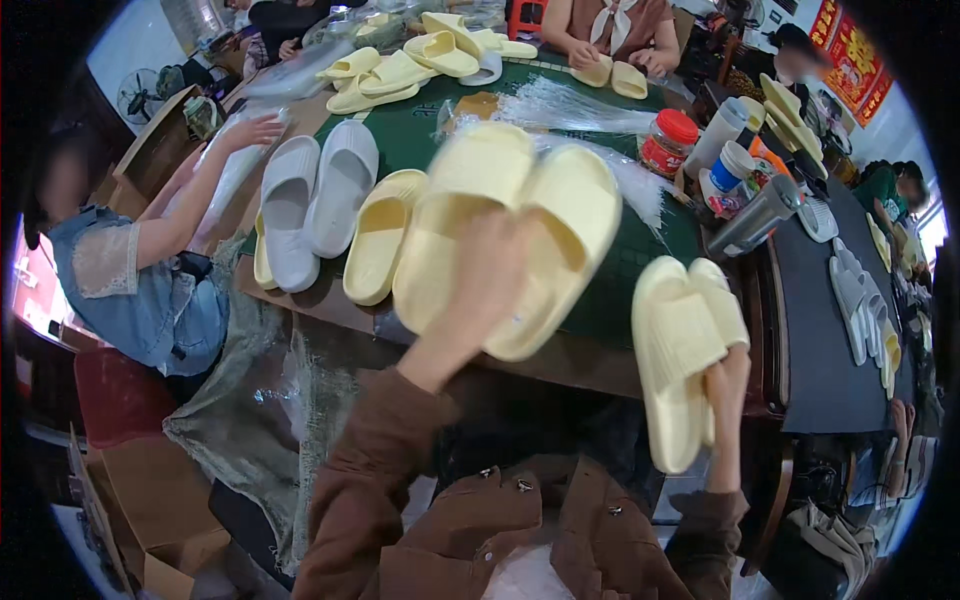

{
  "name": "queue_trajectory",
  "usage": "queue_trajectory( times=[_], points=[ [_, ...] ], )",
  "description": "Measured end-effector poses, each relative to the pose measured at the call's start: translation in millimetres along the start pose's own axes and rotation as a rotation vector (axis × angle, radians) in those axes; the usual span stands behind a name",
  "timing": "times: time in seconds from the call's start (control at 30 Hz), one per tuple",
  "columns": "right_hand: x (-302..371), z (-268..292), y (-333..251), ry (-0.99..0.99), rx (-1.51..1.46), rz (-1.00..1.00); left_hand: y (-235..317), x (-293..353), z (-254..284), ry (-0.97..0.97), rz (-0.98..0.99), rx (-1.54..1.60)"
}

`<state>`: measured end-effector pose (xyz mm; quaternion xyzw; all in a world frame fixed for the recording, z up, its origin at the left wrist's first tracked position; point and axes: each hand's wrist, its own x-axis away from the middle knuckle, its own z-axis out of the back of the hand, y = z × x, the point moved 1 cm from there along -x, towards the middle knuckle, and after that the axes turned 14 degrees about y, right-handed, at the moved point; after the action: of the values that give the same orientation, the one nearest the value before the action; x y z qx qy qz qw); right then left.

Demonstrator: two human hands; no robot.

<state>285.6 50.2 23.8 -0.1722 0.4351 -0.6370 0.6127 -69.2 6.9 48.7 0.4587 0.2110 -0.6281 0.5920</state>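
In front of me, my left hand point(488, 268) grips a pair of pale yellow slippers point(582, 205) side by side, its fingers closed inside the openings; the pair is slightly blurred. My right hand point(730, 385) is closed on another pair of yellow slippers point(680, 325), pressed together and held toe up beyond the table's near right edge. Left of the first pair, a single yellow slipper point(378, 238) stands on the table edge. Beside it are two light grey slippers point(344, 190), with part of another yellow one behind them.
More yellow slippers point(395, 72) are heaped at the table's far side, near clear plastic bags point(570, 108). A red-lidded jar point(668, 145) and a steel flask point(755, 218) stand at the right. One co-worker point(150, 250) reaches over plastic at left; another point(625, 40) sits opposite. An open cardboard box point(160, 500) lies lower left.
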Motion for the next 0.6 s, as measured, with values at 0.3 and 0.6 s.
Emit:
queue_trajectory(
  times=[0.3, 0.6],
  points=[
    [-8.6, -98.0, -41.9, -0.062, -0.046, 0.110, -215.6, -13.9, 58.2, 0.070, 0.121, -0.666],
    [-5.2, -49.8, -39.0, -0.077, -0.039, 0.291, -181.8, 3.4, 54.5, 0.083, 0.194, -0.405]
  ],
)
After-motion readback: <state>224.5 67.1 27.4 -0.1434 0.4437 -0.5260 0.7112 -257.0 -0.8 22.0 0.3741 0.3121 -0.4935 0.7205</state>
